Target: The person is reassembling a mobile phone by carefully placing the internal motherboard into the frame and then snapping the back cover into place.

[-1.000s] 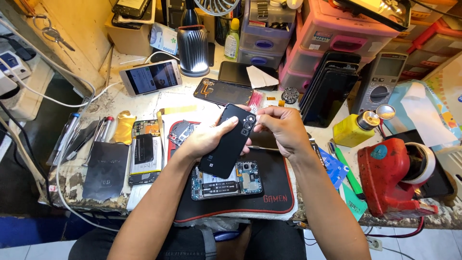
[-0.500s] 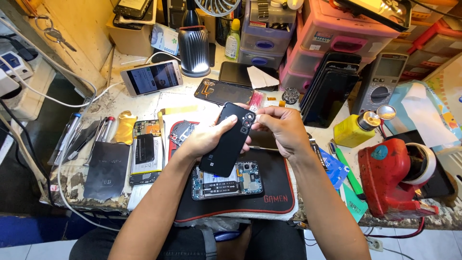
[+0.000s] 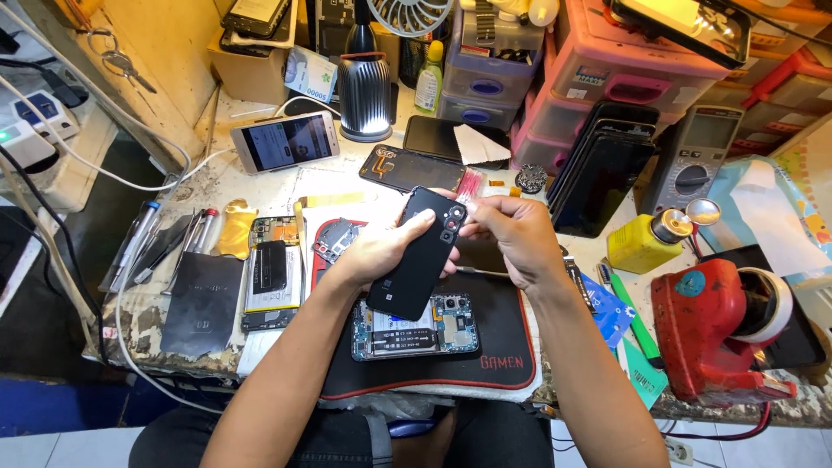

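A black phone back cover (image 3: 419,256) with camera holes is held tilted above the black work mat (image 3: 503,334). My left hand (image 3: 381,251) grips it from the left side. My right hand (image 3: 511,234) pinches its top right corner near the camera holes. Under the cover, an opened phone (image 3: 414,328) lies on the mat with its circuit board and battery showing.
Another opened phone (image 3: 271,273) and a dark panel (image 3: 201,303) lie left, beside screwdrivers (image 3: 139,243). A lit phone (image 3: 284,141), lamp base (image 3: 364,95) and plastic drawers (image 3: 598,78) stand behind. A yellow bottle (image 3: 646,241), multimeter (image 3: 693,165) and red tape dispenser (image 3: 719,325) are right.
Both hands keep hold of the back cover; it has barely moved, with only a slight shift of the fingers at its top.
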